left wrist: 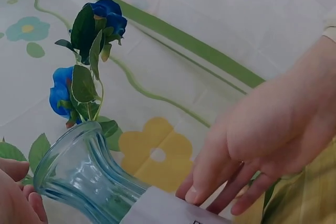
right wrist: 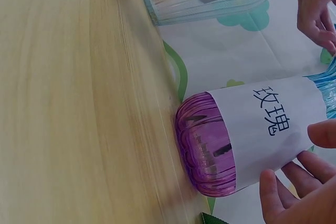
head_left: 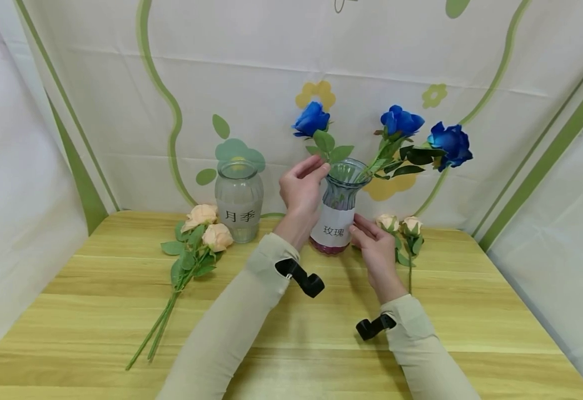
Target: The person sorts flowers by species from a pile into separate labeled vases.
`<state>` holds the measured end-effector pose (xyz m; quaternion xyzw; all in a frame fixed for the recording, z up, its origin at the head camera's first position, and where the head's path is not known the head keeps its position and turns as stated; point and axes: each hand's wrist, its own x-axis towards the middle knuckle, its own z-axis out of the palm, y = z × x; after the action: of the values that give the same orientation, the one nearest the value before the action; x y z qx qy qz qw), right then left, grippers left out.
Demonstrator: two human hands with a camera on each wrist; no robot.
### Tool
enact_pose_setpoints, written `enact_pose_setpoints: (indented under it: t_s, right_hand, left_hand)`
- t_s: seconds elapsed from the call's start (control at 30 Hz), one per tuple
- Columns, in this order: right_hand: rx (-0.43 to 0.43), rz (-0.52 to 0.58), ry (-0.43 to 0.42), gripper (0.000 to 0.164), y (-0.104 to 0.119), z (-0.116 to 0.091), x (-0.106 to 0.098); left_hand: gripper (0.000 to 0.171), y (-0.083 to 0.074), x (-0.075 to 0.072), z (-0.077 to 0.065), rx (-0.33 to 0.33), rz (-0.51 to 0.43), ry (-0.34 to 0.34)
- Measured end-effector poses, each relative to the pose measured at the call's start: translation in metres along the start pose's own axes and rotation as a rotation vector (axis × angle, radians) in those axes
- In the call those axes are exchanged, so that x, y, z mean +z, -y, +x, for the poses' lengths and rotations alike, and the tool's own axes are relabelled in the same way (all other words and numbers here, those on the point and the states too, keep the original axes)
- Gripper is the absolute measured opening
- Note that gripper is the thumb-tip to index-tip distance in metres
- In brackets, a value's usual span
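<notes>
My left hand (head_left: 303, 186) is at the rim of a ribbed glass vase (head_left: 343, 194), blue above and purple at the base, with a white paper label. Its thumb and fingers pinch the stem of a blue rose (head_left: 312, 119), just below the leaves; the bloom stands above the hand. My right hand (head_left: 376, 250) holds the vase's right side at the label (right wrist: 270, 124), thumb toward the front and fingers behind. Two more blue roses (head_left: 402, 121) stand in the vase, leaning right over its rim.
A clear glass vase (head_left: 238, 203) with a label stands to the left. Peach roses (head_left: 217, 238) with long stems lie before it on the wooden table (head_left: 291, 344). More peach roses (head_left: 412, 225) lie right of my right hand. A printed cloth (head_left: 251, 83) hangs behind.
</notes>
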<state>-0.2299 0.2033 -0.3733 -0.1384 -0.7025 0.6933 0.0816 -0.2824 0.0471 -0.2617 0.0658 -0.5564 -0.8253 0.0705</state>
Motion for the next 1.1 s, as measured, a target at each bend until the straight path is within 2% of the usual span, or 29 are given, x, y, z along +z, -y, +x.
enact_pose_setpoints:
  t_s: [0.13,0.27,0.37,0.6,0.8,0.93,1.1]
  right_hand:
    - [-0.005,-0.001,-0.007,0.048,0.0,0.002,-0.002]
    - [-0.01,0.001,-0.027,0.048,0.001,0.003,-0.005]
    - [-0.003,0.004,-0.029,0.049,0.002,0.002,-0.006]
    - [0.0,0.008,-0.01,0.049,0.002,0.0,-0.005]
    - [-0.012,0.004,0.001,0.049,0.001,0.001,-0.001]
    - [-0.013,0.005,0.0,0.049,0.0,0.001,0.0]
    - [-0.007,0.005,-0.001,0.049,-0.001,0.001,0.0]
  left_hand:
    - [0.03,0.0,-0.013,-0.003,0.037,0.049,-0.02]
    - [0.033,-0.002,-0.029,-0.006,0.133,0.135,-0.006]
    - [0.034,-0.009,-0.043,-0.007,0.219,0.16,0.004]
    - [0.041,-0.031,-0.09,0.0,0.379,0.213,-0.038]
    - [0.048,-0.037,-0.135,0.015,0.519,0.247,-0.089]
    - [0.055,-0.034,-0.16,0.024,0.501,0.354,-0.095]
    - [0.074,-0.027,-0.179,0.036,0.376,0.427,0.007]
